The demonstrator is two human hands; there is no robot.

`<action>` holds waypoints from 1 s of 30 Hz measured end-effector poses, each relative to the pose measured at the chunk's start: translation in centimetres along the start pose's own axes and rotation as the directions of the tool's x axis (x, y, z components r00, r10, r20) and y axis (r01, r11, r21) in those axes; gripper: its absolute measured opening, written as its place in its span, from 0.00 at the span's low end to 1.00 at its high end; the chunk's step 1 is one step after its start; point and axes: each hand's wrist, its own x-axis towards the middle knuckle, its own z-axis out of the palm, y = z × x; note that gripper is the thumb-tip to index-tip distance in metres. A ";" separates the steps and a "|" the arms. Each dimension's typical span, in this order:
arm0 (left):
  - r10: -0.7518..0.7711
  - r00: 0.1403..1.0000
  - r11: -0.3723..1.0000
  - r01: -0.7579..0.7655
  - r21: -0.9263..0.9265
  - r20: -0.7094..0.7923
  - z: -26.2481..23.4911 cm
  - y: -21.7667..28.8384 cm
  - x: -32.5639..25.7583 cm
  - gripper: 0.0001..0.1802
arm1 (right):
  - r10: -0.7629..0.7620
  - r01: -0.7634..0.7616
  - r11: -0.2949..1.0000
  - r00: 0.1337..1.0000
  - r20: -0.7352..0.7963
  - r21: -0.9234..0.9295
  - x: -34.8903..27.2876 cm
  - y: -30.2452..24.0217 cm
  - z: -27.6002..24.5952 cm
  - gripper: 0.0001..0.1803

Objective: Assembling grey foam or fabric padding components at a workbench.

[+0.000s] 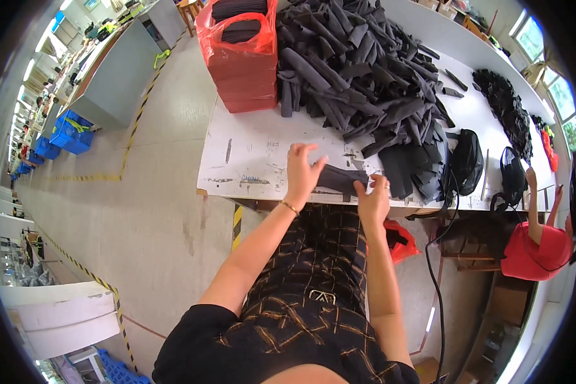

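Note:
On the white table (249,147) near its front edge lies a dark grey fabric piece (340,179). My left hand (303,173) presses on its left end with fingers spread. My right hand (372,195) pinches its right end. Just behind and to the right rises a big heap of similar dark fabric strips (365,70).
A red plastic bag (240,54) filled with stacked dark pieces stands at the table's back left. Black bags (467,160) lie to the right, with a second pile of black fabric (509,109) behind. A person in red (534,249) sits at right. A red bag (400,240) hangs under the table.

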 end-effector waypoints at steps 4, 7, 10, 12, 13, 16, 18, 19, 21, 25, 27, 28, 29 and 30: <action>-0.294 0.952 0.857 0.304 -0.417 0.091 3.2 -2.1 6.2 0.10 | -0.243 0.180 0.952 0.936 -0.253 -0.248 3.7 3.6 -2.1 0.18; -0.541 0.773 0.352 0.566 -0.745 0.332 5.3 -2.6 9.5 0.10 | -0.332 0.151 0.814 0.913 -0.236 -0.561 5.7 5.1 -1.0 0.14; -0.581 0.649 0.174 0.689 -0.704 0.491 6.6 -1.2 10.4 0.10 | -0.305 0.302 0.696 0.946 0.113 -0.652 6.2 6.9 0.2 0.11; -0.598 0.639 0.185 0.697 -0.693 0.483 6.6 -1.0 10.5 0.09 | -0.331 0.418 0.567 0.904 0.269 -0.709 6.1 7.0 0.9 0.09; -0.600 0.638 0.185 0.698 -0.692 0.483 6.5 -1.0 10.2 0.09 | -0.325 0.415 0.597 0.908 0.266 -0.686 6.3 7.2 0.3 0.08; -0.610 0.592 0.073 0.704 -0.706 0.528 5.4 -0.9 8.7 0.08 | -0.325 0.369 0.673 0.926 0.191 -0.641 6.7 7.9 -1.6 0.07; -0.479 0.516 -0.173 0.738 -0.653 0.710 4.5 -0.4 7.4 0.07 | -0.359 0.315 0.841 0.933 -0.017 -0.440 5.9 8.2 -3.4 0.12; -0.426 0.555 -0.172 0.725 -0.666 0.715 3.6 -0.8 6.5 0.05 | -0.349 0.317 0.916 0.932 -0.101 -0.248 5.2 6.6 -4.4 0.18; -0.417 0.547 -0.232 0.708 -0.667 0.726 2.8 -0.7 5.1 0.04 | -0.317 0.315 0.948 0.932 -0.176 -0.043 3.8 4.4 -5.2 0.25; -0.356 0.470 -0.386 0.713 -0.586 0.807 2.0 -0.2 3.8 0.05 | -0.176 0.180 0.886 0.983 -0.049 0.428 1.4 2.2 -5.2 0.35; -0.357 0.430 -0.434 0.710 -0.555 0.829 1.5 0.0 3.4 0.06 | -0.106 0.017 0.841 0.985 0.133 0.541 -0.3 -0.8 -6.3 0.31; -0.365 0.415 -0.462 0.696 -0.549 0.833 1.1 0.1 3.3 0.06 | -0.109 0.019 0.839 0.985 0.133 0.543 -0.5 -0.5 -6.1 0.31; -0.373 0.400 -0.490 0.681 -0.544 0.837 0.8 0.3 3.2 0.07 | -0.173 0.078 0.872 0.973 0.155 0.484 -0.7 -0.1 -5.5 0.29; -0.372 0.401 -0.490 0.681 -0.544 0.837 0.3 0.8 3.2 0.07 | -0.231 0.137 0.897 0.956 0.180 0.420 -0.8 -0.2 -5.5 0.27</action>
